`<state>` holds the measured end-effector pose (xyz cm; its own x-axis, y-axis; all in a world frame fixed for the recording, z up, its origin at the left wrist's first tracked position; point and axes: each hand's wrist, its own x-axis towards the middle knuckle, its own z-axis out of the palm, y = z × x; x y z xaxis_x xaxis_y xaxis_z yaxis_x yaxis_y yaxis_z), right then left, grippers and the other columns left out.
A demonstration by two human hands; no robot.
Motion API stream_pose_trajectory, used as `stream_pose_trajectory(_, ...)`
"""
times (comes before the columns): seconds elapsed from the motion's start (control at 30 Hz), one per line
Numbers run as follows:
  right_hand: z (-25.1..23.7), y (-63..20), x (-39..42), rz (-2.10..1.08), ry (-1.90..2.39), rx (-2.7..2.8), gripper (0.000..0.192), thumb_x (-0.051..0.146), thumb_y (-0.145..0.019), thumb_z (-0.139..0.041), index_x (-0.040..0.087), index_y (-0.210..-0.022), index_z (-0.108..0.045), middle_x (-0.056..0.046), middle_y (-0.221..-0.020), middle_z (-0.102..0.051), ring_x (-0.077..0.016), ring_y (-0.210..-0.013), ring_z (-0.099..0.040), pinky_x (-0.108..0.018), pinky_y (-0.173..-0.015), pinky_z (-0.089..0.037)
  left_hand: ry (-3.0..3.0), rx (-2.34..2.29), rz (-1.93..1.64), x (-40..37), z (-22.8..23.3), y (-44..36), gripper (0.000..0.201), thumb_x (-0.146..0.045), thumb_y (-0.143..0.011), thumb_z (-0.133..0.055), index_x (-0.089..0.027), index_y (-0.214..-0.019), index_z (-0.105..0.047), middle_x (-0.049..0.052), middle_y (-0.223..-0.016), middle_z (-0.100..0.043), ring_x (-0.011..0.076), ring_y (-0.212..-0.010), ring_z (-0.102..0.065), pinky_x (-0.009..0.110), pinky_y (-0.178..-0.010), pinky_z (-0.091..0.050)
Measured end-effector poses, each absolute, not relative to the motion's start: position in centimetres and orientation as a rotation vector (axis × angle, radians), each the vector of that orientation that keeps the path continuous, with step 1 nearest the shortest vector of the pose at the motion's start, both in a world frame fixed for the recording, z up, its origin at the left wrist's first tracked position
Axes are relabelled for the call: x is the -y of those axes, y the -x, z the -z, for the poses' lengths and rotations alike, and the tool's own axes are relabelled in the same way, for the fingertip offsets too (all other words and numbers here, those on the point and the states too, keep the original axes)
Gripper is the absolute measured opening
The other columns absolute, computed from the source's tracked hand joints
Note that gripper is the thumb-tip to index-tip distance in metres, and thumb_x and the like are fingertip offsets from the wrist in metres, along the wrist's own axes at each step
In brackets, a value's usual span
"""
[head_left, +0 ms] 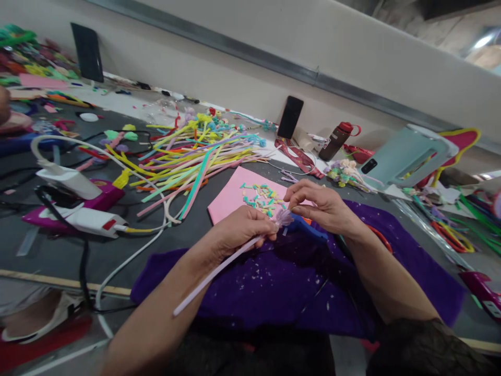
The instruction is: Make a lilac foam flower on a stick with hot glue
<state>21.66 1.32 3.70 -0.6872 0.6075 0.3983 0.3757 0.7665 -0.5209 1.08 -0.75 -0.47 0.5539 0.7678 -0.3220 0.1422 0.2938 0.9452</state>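
Observation:
My left hand (pixel 248 227) pinches a lilac pipe-cleaner flower (pixel 284 216) just below its head, and its pale stem (pixel 215 274) slants down across my left wrist. At the flower's right side is my right hand (pixel 323 203), thumb and fingertips drawn together; whether they grip a petal or some small piece is too small to tell. Beyond the hands, short yellow, teal and white cut pieces (pixel 256 197) are scattered on a pink sheet (pixel 225 198). Beneath my right hand lies a blue-handled tool (pixel 311 230), partly hidden. Purple cloth (pixel 254 287) spreads under both forearms.
Long colored pipe cleaners (pixel 188 156) are heaped at left-centre. A power strip (pixel 107 193) with chargers and loose cables stands left. Along the back are a phone (pixel 290 117), a dark bottle (pixel 338 141) and a pale blue box-like object (pixel 410 154). Another person's hand shows at far left.

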Motion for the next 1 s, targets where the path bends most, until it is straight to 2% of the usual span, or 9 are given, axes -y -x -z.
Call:
stream_pose_trajectory(0.4,-3.53,-21.65,-1.35,-0.490,0.720,2.500,0.005,0.021,-0.085,-0.053,0.020,-0.084,-0.058,-0.005,-0.094,-0.057,-0.0153,-0.090,-0.055,-0.032,-0.080,-0.045,-1.301,-0.918,-0.502,0.77,0.83,-1.02,0.018,-0.029,-0.067,-0.057,-0.014,-0.059,-0.061,-0.003,-0.039,-0.048,0.0052,-0.032,-0.034,0.020,-0.036,-0.019)
stream_pose_trajectory(0.77,-3.86,-21.66,-1.12,-0.420,0.712,2.616,0.008,0.016,-0.086,-0.050,0.020,-0.086,-0.057,-0.005,-0.096,-0.059,-0.0158,-0.096,-0.053,-0.034,-0.085,-0.044,-1.376,-0.939,-0.515,0.81,0.94,-1.21,0.014,-0.025,-0.063,-0.056,-0.013,-0.057,-0.060,-0.001,-0.048,-0.053,0.0071,-0.040,-0.041,0.020,-0.042,-0.027)
stream_pose_trajectory(1.0,-3.69,-21.57,-1.17,-0.452,0.734,2.661,0.008,0.015,-0.086,-0.049,0.020,-0.085,-0.056,-0.005,-0.097,-0.058,-0.0156,-0.095,-0.053,-0.033,-0.084,-0.044,-1.400,-0.948,-0.516,0.92,0.54,-1.43,0.013,-0.022,-0.064,-0.056,-0.013,-0.056,-0.060,-0.002,-0.043,-0.051,0.0077,-0.041,-0.042,0.020,-0.043,-0.028)
